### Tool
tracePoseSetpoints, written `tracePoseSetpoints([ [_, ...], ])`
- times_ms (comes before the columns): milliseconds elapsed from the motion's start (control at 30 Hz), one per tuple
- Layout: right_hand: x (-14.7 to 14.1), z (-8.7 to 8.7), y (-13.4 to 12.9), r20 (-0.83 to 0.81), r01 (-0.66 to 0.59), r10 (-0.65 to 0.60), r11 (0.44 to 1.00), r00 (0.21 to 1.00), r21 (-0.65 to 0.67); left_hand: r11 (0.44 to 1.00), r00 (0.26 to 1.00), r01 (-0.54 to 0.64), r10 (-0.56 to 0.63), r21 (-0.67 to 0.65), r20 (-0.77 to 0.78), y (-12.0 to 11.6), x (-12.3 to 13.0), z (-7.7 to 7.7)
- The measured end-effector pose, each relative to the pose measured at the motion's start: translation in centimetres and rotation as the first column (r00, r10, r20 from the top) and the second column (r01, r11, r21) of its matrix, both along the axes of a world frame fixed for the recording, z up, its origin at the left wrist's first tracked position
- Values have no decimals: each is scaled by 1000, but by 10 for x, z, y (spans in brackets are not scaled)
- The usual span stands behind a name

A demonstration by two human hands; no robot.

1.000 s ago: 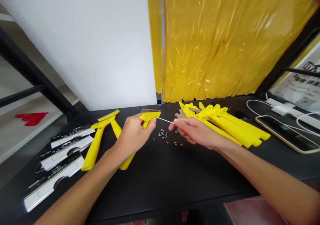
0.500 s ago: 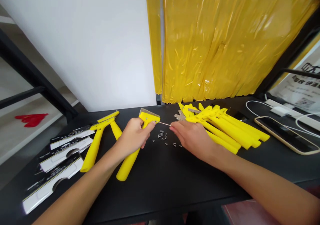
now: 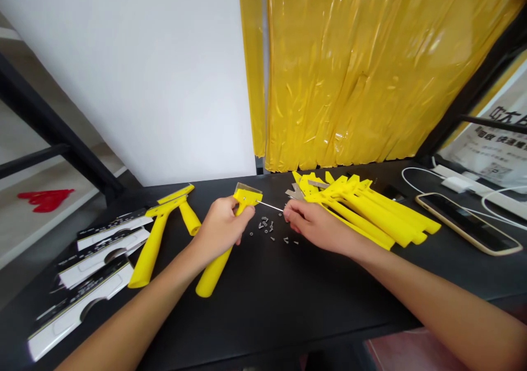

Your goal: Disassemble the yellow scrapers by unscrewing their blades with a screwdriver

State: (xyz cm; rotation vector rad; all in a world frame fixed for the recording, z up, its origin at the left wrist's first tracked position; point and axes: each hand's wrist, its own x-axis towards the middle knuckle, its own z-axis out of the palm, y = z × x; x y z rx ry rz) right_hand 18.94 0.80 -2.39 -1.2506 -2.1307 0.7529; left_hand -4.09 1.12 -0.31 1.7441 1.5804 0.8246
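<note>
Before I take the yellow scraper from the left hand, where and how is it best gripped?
Probably by its lower handle, from the near end, fingers wrapped around it. That narrow part sticks out bare below the left hand, while the head, at the far end, bears a thin plate and has a metal shaft at its side.

The left forearm (image 3: 152, 294) and right forearm (image 3: 424, 288) are bare over their whole visible length, slim and smooth in outline, broader near the picture's edge and tapering evenly to narrow wrists. The left hand (image 3: 224, 223) and right hand (image 3: 313, 223) are bare as well, with slender fingers; nail detail is too small to make out.
</note>
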Motion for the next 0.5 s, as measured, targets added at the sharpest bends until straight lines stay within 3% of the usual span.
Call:
tracePoseSetpoints([
  [167, -1, 2, -2, 33, 91, -105, 955, 994, 281, 993, 968, 92, -71, -76, 240, 6, 2, -6],
  [333, -5, 7, -11, -39, 125, -119, 951, 992, 281, 991, 959, 112, -88, -74, 271, 3, 5, -6],
  [500, -7, 4, -9, -215, 197, -136, 935, 967, 296, 996, 973, 66, -51, -61, 225, 1, 7, -3],
])
